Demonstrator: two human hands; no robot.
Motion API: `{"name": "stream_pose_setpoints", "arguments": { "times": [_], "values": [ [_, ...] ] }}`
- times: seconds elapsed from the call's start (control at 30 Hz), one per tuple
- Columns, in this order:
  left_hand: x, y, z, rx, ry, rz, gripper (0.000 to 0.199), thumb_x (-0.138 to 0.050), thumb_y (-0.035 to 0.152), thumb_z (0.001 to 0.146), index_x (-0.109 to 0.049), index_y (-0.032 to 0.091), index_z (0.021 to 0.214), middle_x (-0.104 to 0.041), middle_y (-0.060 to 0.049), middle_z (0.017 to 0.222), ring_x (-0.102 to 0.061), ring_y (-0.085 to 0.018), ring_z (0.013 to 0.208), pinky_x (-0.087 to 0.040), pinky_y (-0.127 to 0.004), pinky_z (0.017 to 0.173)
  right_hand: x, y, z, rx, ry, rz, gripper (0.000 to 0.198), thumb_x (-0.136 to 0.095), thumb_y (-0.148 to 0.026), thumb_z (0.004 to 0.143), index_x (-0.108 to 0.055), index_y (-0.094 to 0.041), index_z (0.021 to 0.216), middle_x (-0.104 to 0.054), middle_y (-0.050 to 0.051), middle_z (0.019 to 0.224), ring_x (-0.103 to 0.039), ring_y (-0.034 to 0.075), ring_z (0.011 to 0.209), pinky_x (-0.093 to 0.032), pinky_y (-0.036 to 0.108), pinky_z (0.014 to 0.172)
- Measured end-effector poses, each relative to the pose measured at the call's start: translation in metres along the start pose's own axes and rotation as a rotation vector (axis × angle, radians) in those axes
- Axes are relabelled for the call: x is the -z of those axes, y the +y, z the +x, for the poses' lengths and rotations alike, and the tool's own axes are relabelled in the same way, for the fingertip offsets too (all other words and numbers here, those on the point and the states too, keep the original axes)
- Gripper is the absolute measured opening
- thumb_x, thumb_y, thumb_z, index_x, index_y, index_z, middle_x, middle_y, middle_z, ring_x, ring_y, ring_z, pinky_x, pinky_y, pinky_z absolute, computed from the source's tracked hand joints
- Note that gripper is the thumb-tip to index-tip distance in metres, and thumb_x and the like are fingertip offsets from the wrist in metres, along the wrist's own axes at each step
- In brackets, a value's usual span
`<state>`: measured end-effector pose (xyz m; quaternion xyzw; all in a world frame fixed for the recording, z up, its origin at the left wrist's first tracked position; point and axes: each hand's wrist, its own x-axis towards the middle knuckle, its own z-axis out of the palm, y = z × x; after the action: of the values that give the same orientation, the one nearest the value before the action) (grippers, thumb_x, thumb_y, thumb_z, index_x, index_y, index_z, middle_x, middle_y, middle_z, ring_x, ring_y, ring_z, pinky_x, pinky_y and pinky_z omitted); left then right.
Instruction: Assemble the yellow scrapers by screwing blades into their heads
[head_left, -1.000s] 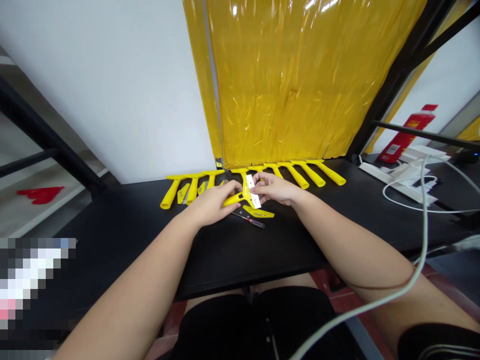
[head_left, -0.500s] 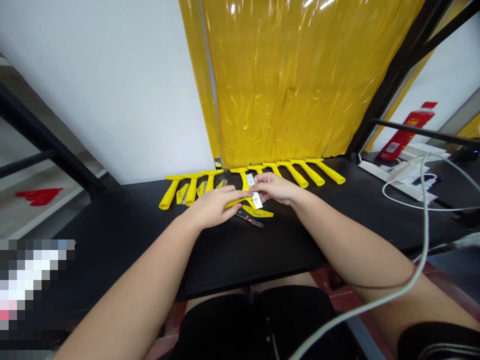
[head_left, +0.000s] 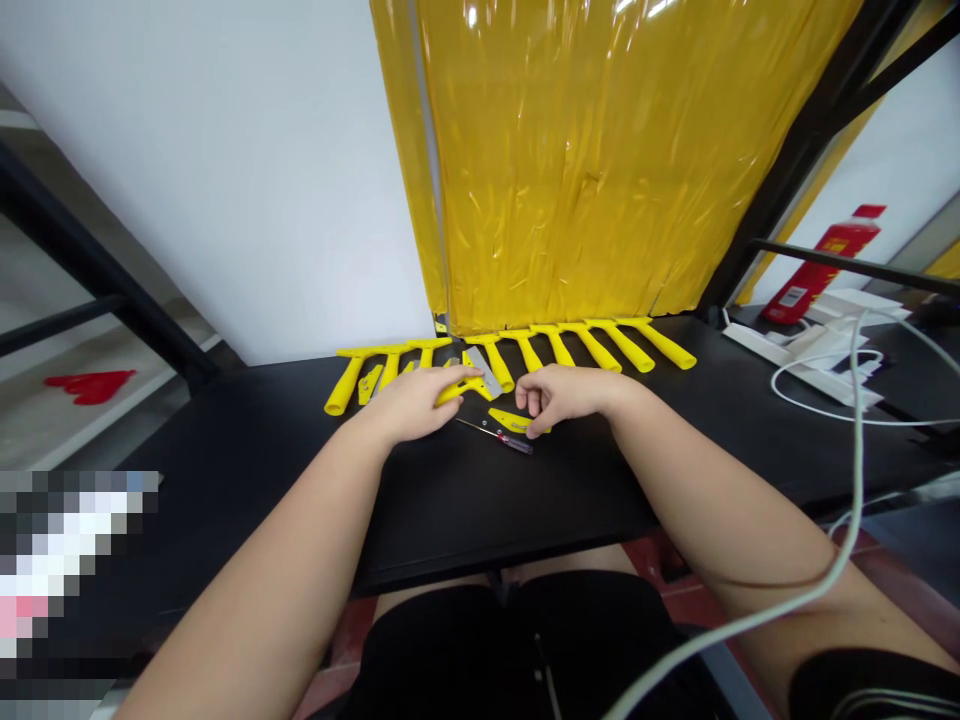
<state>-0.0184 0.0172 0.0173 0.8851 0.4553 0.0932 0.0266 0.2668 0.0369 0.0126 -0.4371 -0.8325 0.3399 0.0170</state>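
Note:
My left hand [head_left: 409, 402] is wrapped round the handle of a yellow scraper [head_left: 471, 385], whose head points right. A flat grey metal blade [head_left: 487, 374] lies across that head. To the right, my right hand [head_left: 566, 395] has its fingers bent and apart, with the thumb at the right end of a yellow cover piece [head_left: 510, 420] on the table; whether it touches is hard to tell. A screwdriver [head_left: 514, 441] with a dark, see-through handle lies just below the cover piece, with small screws [head_left: 485, 424] beside its shaft.
Several yellow scraper handles [head_left: 611, 346] stand in a row along the back of the black table [head_left: 465, 510]. More yellow pieces [head_left: 369, 383] with metal lie by my left hand. At right are a red bottle [head_left: 825, 265], a white power strip [head_left: 795, 365] and a hanging white cable [head_left: 855, 440].
My right hand has let go of the blade and moved down and right to the cover piece. The blade now rests on the scraper head, turned from before. My left hand keeps its hold.

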Motion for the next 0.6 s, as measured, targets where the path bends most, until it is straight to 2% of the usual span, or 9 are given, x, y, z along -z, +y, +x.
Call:
{"name": "stream_pose_setpoints", "arguments": {
  "times": [0.13,0.3,0.6],
  "values": [
    [0.001,0.004,0.0,0.041,-0.027,0.03,0.059,-0.049,0.034,0.097,-0.047,0.041,0.155,-0.068,-0.004,0.14,-0.067,-0.028,0.121,-0.054,-0.043,0.1,-0.004,-0.008,0.0,-0.034,-0.001,-0.017,0.035,-0.085,-0.022,0.066,-0.067,-0.019,0.096,-0.076,0.003,0.093,-0.071,0.019,0.083,-0.051,0.027,0.07],
    [-0.003,0.0,0.001,-0.003,0.001,0.005,0.052,-0.05,0.034,0.097,-0.055,0.04,0.149,-0.07,-0.004,0.136,-0.067,-0.028,0.119,-0.054,-0.044,0.098,-0.006,-0.013,-0.002,-0.017,0.067,-0.014,0.026,-0.078,-0.011,0.064,-0.068,-0.019,0.088,-0.075,0.003,0.088,-0.07,0.018,0.078,-0.051,0.028,0.068],
    [-0.006,-0.004,0.003,-0.054,0.051,-0.047,0.05,-0.052,0.032,0.097,-0.059,0.038,0.146,-0.07,-0.004,0.138,-0.067,-0.027,0.118,-0.053,-0.045,0.1,-0.003,-0.006,-0.005,0.041,0.04,0.103,0.03,-0.071,-0.006,0.063,-0.067,-0.02,0.088,-0.076,0.001,0.085,-0.069,0.018,0.075,-0.05,0.027,0.065]
  ]
}}
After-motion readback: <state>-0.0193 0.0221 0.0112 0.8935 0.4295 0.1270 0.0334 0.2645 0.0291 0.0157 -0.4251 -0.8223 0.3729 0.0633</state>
